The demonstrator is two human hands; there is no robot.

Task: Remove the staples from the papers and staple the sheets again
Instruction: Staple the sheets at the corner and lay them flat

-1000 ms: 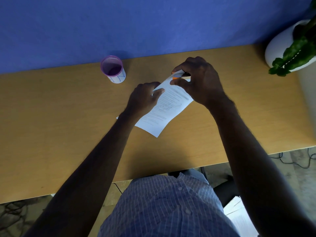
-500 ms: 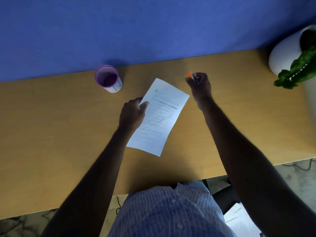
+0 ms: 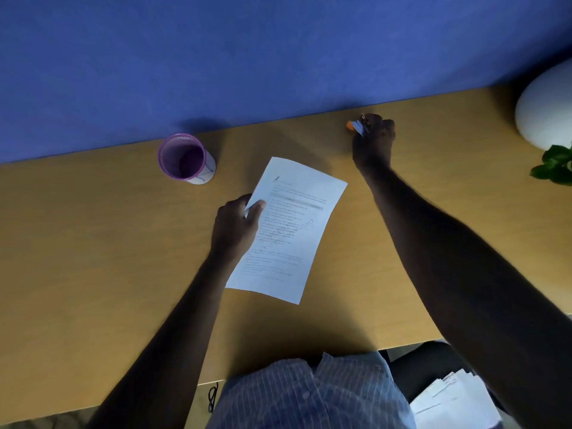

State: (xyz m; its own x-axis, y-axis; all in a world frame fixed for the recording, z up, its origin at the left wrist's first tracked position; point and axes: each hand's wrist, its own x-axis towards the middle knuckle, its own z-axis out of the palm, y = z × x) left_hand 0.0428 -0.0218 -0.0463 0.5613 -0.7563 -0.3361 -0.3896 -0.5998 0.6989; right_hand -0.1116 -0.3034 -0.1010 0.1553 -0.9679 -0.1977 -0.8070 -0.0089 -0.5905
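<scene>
Shirt (image 3: 309, 394): at the bottom centre of the frame we see our striped, buttoned front, nearest the camera.
Paper stack (image 3: 452, 400): in the lower right corner, below the desk edge, we see more white sheets piled loosely.
Desk (image 3: 93, 258): a wooden top spans the frame from left to right; both our forearms reach across it.
Papers (image 3: 291, 230): printed sheets lie at the centre of the frame, tilted, the top corner pointing toward the upper left. We cannot tell whether a staple sits in them.
Left hand (image 3: 236, 226): we grip the left edge of the papers, thumb on top of the page and fingers curled beneath the edge.
Cup (image 3: 185, 157): a purple-rimmed cup stands upright in the upper left of the desk, near the papers' top corner but apart from them.
Right hand (image 3: 373, 139): up and right of the papers, well apart from them, our fingers are clenched round a small tool.
Tool (image 3: 356, 126): its orange and pale-blue end sticks out at the left of our fist; we cannot tell whether it touches the desk.
Pot (image 3: 544, 109): a white rounded pot sits at the far right edge, green leaves (image 3: 555, 165) just below it.
Wall (image 3: 247, 57): blue, filling the top of the frame behind the desk.
</scene>
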